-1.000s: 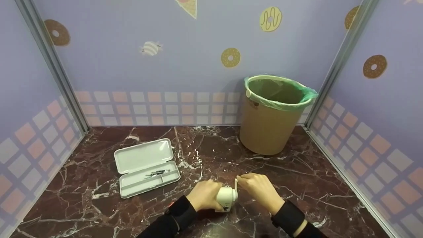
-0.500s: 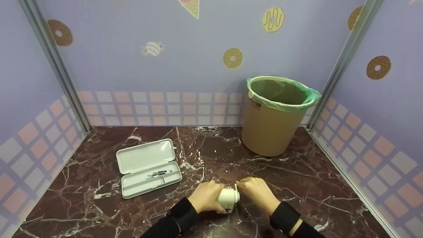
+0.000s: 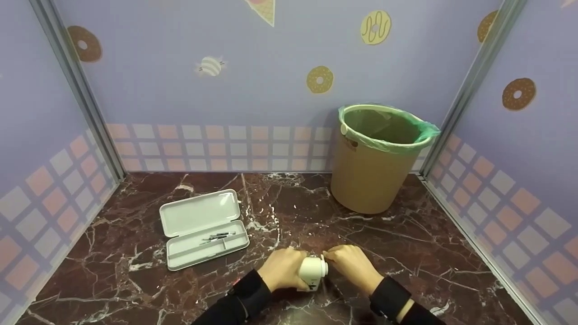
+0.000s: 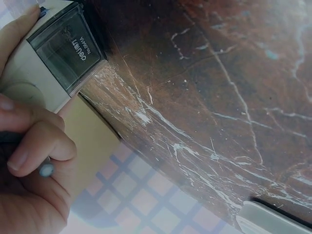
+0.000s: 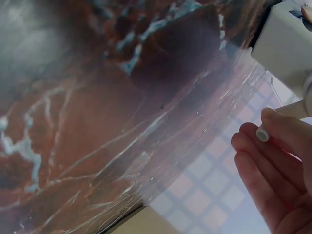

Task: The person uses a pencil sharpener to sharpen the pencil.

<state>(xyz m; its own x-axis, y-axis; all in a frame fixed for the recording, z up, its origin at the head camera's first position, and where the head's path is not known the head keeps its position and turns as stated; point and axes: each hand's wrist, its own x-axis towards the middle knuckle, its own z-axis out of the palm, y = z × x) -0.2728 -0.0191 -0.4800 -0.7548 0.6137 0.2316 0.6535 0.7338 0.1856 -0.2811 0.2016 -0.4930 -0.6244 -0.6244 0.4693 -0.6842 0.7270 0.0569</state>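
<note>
A white crank pencil sharpener (image 3: 311,269) lies low over the front of the table in the head view. My left hand (image 3: 283,267) grips its body from the left. Its clear dark shavings drawer (image 4: 70,51) shows in the left wrist view. There, a thin rod with a pale round end (image 4: 46,169) pokes out between the curled left fingers. My right hand (image 3: 354,263) pinches the sharpener's crank handle (image 5: 285,111) between thumb and fingers. In the right wrist view, the knob's hollow end sticks out past the thumb.
An open white pencil case (image 3: 198,253) with metal drawing tools (image 3: 220,236) inside lies at the left. A tan bin (image 3: 368,180) with a green liner stands back right. Small white bits (image 3: 273,214) are scattered mid-table. Patterned walls enclose the back and sides.
The crank handle and right hand have dropped slightly, mostly in the first half second. The left hand keeps its grip on the sharpener. The whole head view has shifted a little.
</note>
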